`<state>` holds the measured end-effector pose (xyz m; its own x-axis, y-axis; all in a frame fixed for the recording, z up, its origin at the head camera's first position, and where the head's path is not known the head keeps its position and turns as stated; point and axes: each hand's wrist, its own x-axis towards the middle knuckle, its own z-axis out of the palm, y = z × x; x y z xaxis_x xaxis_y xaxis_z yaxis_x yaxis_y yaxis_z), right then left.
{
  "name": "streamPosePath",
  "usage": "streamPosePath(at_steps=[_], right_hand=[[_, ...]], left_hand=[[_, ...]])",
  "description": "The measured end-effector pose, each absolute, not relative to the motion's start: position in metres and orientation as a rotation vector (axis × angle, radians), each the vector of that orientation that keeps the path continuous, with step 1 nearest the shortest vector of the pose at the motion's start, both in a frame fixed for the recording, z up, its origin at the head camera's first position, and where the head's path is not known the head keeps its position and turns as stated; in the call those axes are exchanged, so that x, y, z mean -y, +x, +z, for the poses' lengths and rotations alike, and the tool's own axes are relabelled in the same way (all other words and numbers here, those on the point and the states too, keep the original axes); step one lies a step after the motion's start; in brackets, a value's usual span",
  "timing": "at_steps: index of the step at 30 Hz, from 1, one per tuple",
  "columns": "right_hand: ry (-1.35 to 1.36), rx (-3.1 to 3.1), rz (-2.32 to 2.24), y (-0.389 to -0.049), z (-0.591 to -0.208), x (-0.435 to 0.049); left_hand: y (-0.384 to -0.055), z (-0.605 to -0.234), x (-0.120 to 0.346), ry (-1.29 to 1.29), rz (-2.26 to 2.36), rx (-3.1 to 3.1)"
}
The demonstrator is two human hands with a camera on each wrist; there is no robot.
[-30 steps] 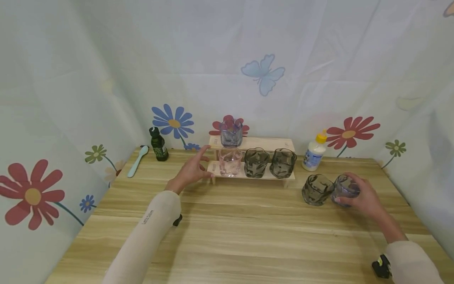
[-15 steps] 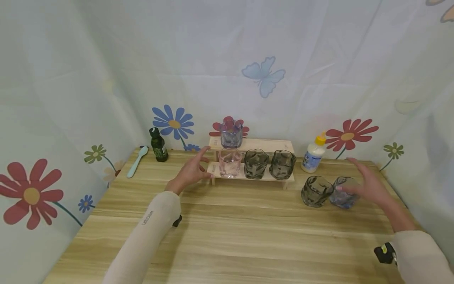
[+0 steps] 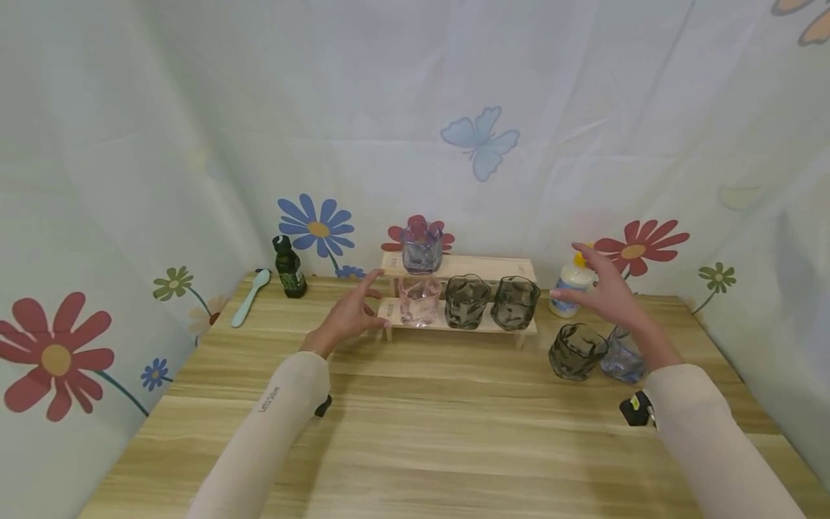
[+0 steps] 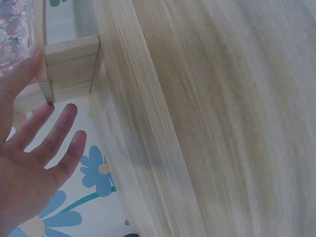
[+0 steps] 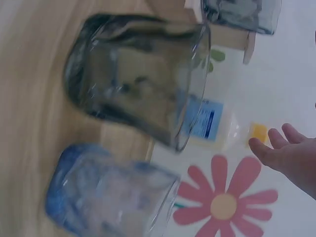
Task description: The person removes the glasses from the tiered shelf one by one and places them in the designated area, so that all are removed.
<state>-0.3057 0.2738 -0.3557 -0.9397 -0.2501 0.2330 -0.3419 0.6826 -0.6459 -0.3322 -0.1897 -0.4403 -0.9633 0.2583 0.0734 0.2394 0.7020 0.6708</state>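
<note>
At the left end of a two-step wooden stand [image 3: 489,267], my left hand [image 3: 346,317] rests its thumb and fingers; the left wrist view has the thumb by the lower board [image 4: 42,74]. A pink glass [image 3: 420,301] and two smoky glasses [image 3: 467,303] stand on the lower step. The upper step bears a bluish-purple glass [image 3: 423,252]. My right hand [image 3: 612,292] is in the air with fingers spread, holding nothing. Below it on the table are another smoky glass [image 3: 576,353] and a bluish glass [image 3: 622,357], side by side, the latter partly behind my wrist.
A white bottle with a yellow cap [image 3: 565,288] stands right of the stand, partly covered by my right hand. On the far left are a dark green bottle [image 3: 289,268] and a pale mint spoon [image 3: 249,299]. A flowered curtain [image 3: 363,158] hangs behind the table.
My right hand has let go of the bluish glass, risen and moved left over the smoky glass beside it. My left hand has stayed at the stand.
</note>
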Motion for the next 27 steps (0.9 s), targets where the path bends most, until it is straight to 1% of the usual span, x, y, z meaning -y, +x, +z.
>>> streamPosePath(at_steps=[5, 15, 27], right_hand=[[0.526, 2.775, 1.121, -0.323, -0.351, -0.243], [0.642, 2.784, 1.092, -0.346, -0.338, -0.186], [0.694, 2.772, 1.086, -0.360, -0.330, -0.135]], left_hand=[[-0.333, -0.442, 0.188, 0.409, 1.127, -2.873], [-0.334, -0.443, 0.189, 0.450, 1.113, -2.893], [-0.332, -0.441, 0.189, 0.442, 1.112, -2.898]])
